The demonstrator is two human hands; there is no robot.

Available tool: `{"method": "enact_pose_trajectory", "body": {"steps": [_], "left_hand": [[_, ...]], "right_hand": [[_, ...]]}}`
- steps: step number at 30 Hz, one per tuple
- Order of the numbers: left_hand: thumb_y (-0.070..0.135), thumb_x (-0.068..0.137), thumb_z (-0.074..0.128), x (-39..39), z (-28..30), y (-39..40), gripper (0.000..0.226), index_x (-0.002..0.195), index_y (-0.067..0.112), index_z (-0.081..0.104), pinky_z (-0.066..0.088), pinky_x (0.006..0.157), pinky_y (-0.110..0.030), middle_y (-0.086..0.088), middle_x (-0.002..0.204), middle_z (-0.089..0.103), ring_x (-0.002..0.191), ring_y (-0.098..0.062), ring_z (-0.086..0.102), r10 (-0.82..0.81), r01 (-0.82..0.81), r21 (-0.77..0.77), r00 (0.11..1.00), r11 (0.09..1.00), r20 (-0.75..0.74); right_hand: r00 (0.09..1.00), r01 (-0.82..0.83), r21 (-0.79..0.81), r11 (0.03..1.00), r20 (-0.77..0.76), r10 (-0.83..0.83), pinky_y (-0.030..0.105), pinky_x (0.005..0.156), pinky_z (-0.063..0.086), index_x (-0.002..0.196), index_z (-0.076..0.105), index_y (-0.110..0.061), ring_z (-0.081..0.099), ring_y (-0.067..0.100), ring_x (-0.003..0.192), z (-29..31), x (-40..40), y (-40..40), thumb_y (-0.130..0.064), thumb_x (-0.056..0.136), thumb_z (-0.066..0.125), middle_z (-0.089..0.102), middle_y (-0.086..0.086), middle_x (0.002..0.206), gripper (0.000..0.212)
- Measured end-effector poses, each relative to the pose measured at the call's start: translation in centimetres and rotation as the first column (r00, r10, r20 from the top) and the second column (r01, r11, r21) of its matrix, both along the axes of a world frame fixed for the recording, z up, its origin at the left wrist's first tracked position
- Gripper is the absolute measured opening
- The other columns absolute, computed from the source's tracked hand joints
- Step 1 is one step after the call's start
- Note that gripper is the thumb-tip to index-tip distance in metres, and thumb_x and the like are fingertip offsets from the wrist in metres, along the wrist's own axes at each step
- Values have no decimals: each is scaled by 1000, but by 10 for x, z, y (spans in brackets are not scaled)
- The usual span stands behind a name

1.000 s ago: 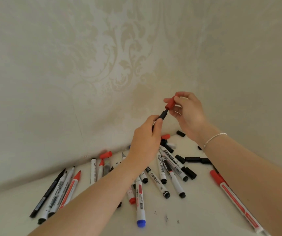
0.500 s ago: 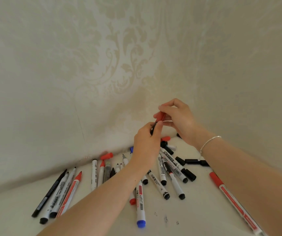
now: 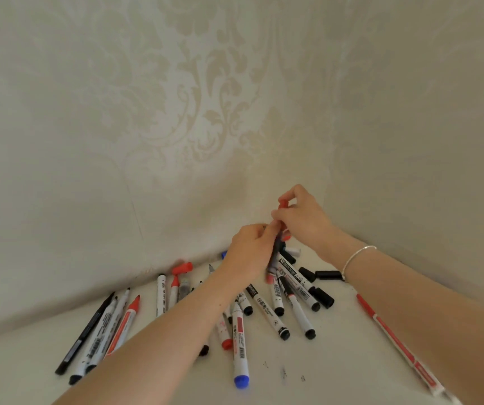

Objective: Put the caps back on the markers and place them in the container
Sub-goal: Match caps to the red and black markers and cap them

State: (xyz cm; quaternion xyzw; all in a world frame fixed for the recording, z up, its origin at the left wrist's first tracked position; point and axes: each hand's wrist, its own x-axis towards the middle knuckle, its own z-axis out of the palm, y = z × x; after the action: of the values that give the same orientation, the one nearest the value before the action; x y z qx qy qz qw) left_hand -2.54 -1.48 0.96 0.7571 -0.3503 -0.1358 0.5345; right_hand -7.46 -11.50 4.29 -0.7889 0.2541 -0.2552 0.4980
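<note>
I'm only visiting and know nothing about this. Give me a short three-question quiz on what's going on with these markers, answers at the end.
1. True or false: a container stands on the table among the markers.
2. What colour is the cap pinched in the right hand?
A. blue
B. red
C. black
3. Fill the blank: the marker nearest the camera, lying alone in the middle, has a ____ cap.

Key:
1. False; none is in view.
2. B. The left hand grips a marker just below it.
3. Blue.
</note>
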Motion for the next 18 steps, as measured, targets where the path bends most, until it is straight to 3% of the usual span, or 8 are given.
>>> {"method": "enact_pose_trajectory", "body": {"steps": [2,3,5,8,11,14,18], "left_hand": [[35,101,39,4,-3,0,35,85,21,67,52,76,-33,-5,87,72,81,-25,67,-37,36,58,999,998,3],[31,100,39,5,-4,0,31,90,20,67,50,75,-36,-7,96,72,83,-28,65,-29,28,78,999,997,20],[28,99,41,7,-7,0,25,99,20,64,44,68,-28,-11,103,71,82,-20,59,-14,2,136,996,991,90],[29,101,41,8,-13,0,24,114,19,59,39,61,-16,-4,110,68,91,-12,61,0,-40,209,983,977,186],[29,101,42,7,-18,1,25,116,18,58,40,60,-15,0,102,69,89,-15,63,5,-64,251,973,966,230],[28,101,44,4,-26,-1,26,117,15,59,39,64,-13,3,103,67,92,-13,64,2,-51,244,980,968,198],[28,100,47,-5,-37,-5,26,117,16,61,43,81,-23,2,106,68,100,-12,64,1,-43,234,984,971,177]], "right_hand": [[996,25,-94,995,-77,-32,37,71,54,102,50,-16,63,24,77,2,-11,-12,-3,87,52,63,11,89,21],[990,26,-138,990,-133,-44,35,71,53,101,51,-16,63,23,78,5,-18,-19,-2,86,52,63,10,89,21],[951,-36,-207,978,-309,-30,35,70,55,99,53,-15,60,21,72,12,-35,-30,-1,85,54,60,9,84,20],[803,-132,-222,966,-596,-27,37,70,59,105,55,-8,63,26,75,18,-62,-40,2,85,57,60,13,84,22],[636,-222,-249,943,-770,-54,41,78,58,114,57,-1,66,30,90,12,-87,-44,4,84,60,62,20,106,30],[533,-263,-262,929,-842,-87,40,79,58,116,58,1,67,29,90,1,-104,-47,3,83,61,63,20,109,33],[524,-269,-333,904,-838,-153,29,67,57,119,54,-3,61,19,70,-10,-120,-48,2,84,57,59,9,97,36]]}}
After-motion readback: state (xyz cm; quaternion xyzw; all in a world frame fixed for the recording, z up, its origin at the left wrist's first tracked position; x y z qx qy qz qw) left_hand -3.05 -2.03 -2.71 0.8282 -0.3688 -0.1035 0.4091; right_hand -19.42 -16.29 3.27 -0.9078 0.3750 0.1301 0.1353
